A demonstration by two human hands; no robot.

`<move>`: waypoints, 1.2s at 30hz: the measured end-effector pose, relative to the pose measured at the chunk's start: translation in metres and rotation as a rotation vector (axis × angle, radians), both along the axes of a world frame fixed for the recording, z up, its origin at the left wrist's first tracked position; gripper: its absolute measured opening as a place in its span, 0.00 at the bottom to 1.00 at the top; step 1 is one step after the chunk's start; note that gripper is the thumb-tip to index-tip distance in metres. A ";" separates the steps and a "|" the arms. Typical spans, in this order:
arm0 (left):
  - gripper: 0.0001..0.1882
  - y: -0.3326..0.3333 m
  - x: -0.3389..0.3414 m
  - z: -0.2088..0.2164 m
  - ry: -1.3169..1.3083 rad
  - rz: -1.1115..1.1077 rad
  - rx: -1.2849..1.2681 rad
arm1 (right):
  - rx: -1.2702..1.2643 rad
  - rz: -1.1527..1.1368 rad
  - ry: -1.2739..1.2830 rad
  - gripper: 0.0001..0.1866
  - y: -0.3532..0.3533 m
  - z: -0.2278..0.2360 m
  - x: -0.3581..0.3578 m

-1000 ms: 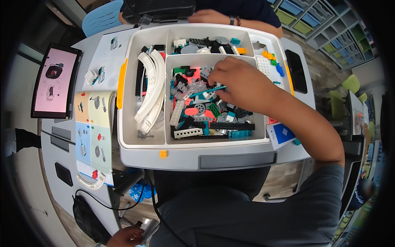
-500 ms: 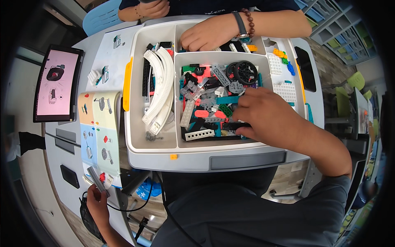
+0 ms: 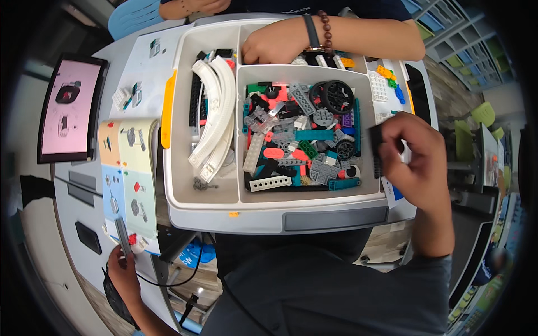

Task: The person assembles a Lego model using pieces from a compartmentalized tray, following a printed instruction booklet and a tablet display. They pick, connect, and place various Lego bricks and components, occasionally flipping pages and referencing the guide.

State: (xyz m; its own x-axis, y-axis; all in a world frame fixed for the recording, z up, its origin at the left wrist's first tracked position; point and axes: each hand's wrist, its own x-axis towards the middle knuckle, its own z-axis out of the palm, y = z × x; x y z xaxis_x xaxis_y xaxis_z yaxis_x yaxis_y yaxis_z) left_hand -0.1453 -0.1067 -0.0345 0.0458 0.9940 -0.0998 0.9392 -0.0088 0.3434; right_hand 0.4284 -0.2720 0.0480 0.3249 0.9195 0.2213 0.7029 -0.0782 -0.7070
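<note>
My right hand (image 3: 417, 159) is above the right edge of the white sorting box (image 3: 174, 193), fingers closed round a long black building piece (image 3: 376, 148) with a studded side. To its left, the middle compartment is full of mixed pieces, among them a black wheel (image 3: 338, 96), a teal beam (image 3: 314, 135) and a white beam with holes (image 3: 270, 183). At the lower left, my left hand (image 3: 123, 271) pinches a long grey bar-shaped piece (image 3: 121, 232). That piece lies over the lower edge of an open instruction booklet (image 3: 147, 185), beside a small red piece (image 3: 133, 239).
Curved white track-like pieces (image 3: 221, 117) fill the left compartment. Another person's hand (image 3: 274, 42) reaches into the back compartment. A screen (image 3: 73, 109) stands at the left, a dark phone (image 3: 88, 237) lies below it, and a yellow brick (image 3: 233, 214) sits near the front edge.
My right hand has come up out of the middle compartment and moved right, with the black piece in it. The left hand still holds the grey piece. The whole view has shifted slightly.
</note>
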 end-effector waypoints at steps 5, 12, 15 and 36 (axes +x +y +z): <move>0.18 0.011 0.027 0.013 -0.149 0.112 0.039 | 0.187 -0.273 0.250 0.15 -0.062 -0.034 0.006; 0.16 0.032 0.027 0.003 -0.301 0.090 0.107 | 0.217 -0.330 0.404 0.12 -0.071 -0.059 -0.005; 0.17 0.049 0.031 -0.004 -0.426 0.020 0.130 | 0.204 -0.377 0.322 0.11 -0.062 -0.050 -0.022; 0.15 0.062 0.033 -0.008 0.070 -0.031 0.322 | 0.212 -0.387 0.175 0.08 -0.046 -0.034 -0.063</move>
